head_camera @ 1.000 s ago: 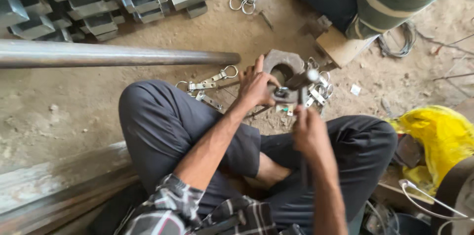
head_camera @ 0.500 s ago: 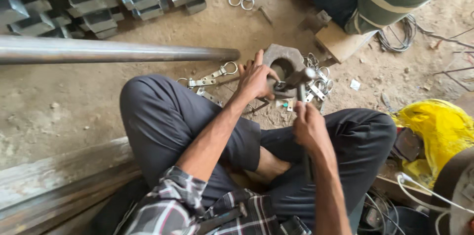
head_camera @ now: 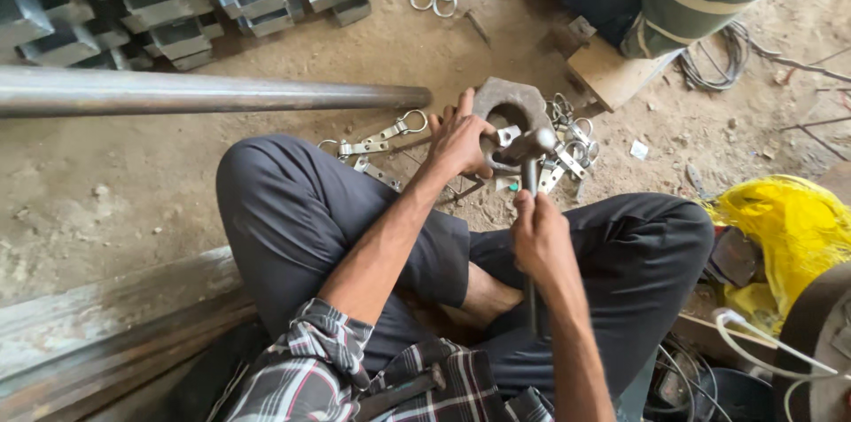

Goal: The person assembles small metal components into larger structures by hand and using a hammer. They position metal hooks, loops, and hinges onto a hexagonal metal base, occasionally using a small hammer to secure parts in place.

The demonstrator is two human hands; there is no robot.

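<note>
Small metal bracket (head_camera: 507, 135) held on the heavy ring-shaped steel block (head_camera: 512, 105), on dirt floor ahead of crossed legs. Bracket pinned by left hand (head_camera: 458, 142), fingers closed on it. Hammer (head_camera: 528, 153) head resting at the bracket; handle clenched in right hand (head_camera: 539, 238). Loose swivel clips (head_camera: 570, 148) scattered just beside the block. Long steel pipe (head_camera: 204, 92) lying to the left.

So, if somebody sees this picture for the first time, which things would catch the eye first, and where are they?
Probably the hammer in the right hand, its head resting on a small metal piece that the left hand holds on a heavy ring-shaped iron block at the centre. Next, the long steel pipe lying across the dirt floor on the left, and the bright yellow bag at the right edge.
</note>
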